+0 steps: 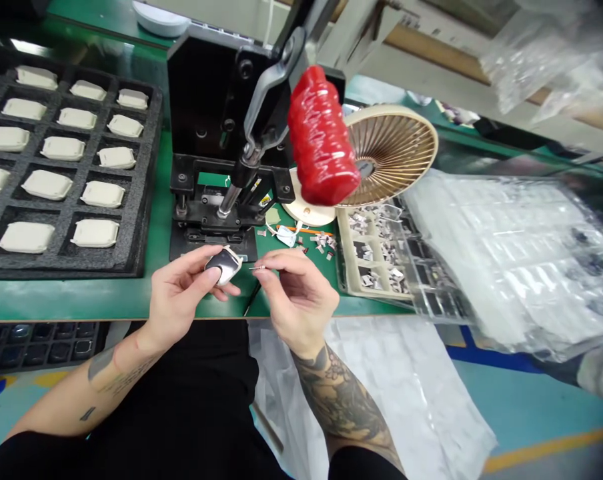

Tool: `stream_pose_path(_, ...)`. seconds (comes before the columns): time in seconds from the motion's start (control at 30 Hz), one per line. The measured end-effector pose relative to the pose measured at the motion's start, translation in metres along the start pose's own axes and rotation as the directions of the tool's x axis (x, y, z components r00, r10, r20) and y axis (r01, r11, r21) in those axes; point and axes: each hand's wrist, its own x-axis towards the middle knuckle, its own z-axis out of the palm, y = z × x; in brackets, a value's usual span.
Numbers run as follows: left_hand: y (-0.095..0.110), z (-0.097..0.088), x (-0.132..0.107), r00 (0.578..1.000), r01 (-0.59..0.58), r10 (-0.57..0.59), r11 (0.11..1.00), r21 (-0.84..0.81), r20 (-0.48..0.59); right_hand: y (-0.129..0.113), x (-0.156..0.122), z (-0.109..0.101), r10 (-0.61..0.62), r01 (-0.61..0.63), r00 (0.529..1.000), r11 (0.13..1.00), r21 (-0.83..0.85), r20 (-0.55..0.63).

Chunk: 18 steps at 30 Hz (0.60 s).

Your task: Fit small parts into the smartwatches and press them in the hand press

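1. Nearest the camera, the person's dark-clothed lap (196,400) fills the bottom middle, with the tattooed right forearm (341,407) rising from the lower right.
2. Just above the green workbench's front edge (81,310), the left hand (181,297) curls closed around a white-rimmed glossy dark shell (223,265).
3. The right hand (296,297) is nearly closed, thumb and forefinger pinching a tiny metal pin (257,267), its tip just beside the shell.
4. A thin black tool (252,300) lies on the bench below the narrow gap between the hands.
5. Directly behind the shell stands a black hand press (216,133), its lever topped by a red grip (321,137) at upper middle.
6. A foam tray of white cases (66,167) fills the left; a compartment tray of small scraps (374,250) sits right of the hands, before a small fan (386,157) and a plastic-wrapped tray (501,247).
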Motion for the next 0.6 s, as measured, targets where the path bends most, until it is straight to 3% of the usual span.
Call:
stream_pose_path(0.27,0.0021,0.0007,-0.006,0.999,-0.016,0.019,0.998,0.066,-0.039,-0.0031,-0.0017,0.0027,-0.037,0.036,0.997,0.999,0.019,0.068)
stream_pose_path(0.43,0.0054,0.0039,-0.0029,1.0,0.025,-0.025,1.0,0.009,0.009,-0.0039,-0.0006,0.004,0.023,-0.027,0.998,0.996,0.087,0.052)
stream_pose_path(0.6,0.0043,0.0041,-0.0016,0.998,0.058,-0.057,0.998,0.026,-0.018,-0.0089,0.0027,0.0011,-0.05,0.05,0.999,0.998,-0.042,0.014)
